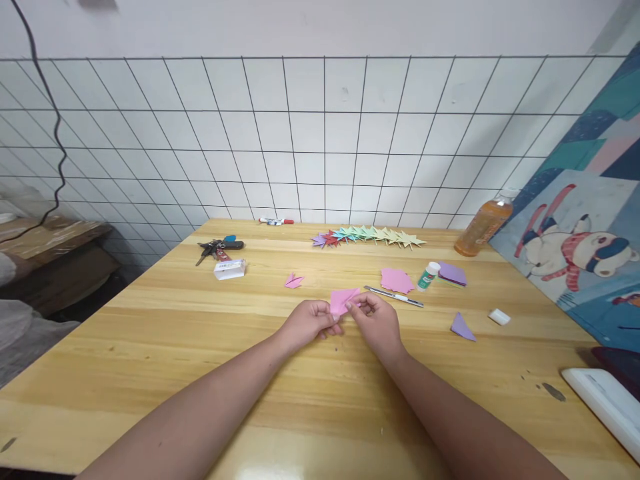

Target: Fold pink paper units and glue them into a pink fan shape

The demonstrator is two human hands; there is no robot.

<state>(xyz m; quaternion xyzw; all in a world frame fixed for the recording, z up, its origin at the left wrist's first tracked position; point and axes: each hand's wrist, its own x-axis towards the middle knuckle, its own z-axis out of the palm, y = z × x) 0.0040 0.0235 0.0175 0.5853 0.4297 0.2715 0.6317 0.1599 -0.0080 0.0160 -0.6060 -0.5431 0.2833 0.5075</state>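
Note:
A pink sheet of origami paper (342, 301) is held up between both hands over the middle of the wooden table. My left hand (311, 321) pinches its lower left edge. On the other side, my right hand (374, 321) grips the right edge, where a fold shows. A small folded pink paper piece (294, 281) lies beyond my left hand. Just past my right hand is a slim craft knife (395, 296), with a stack of pink paper (397, 280) behind it. A glue stick (429, 276) stands to the right of that stack.
A row of folded paper pieces in several colours (370, 235) lies at the back. Left are keys (220, 248), a small white box (230, 269) and a marker (276, 221). Right are purple paper (453, 274), a purple triangle (463, 327), an eraser (499, 317) and a bottle (484, 225).

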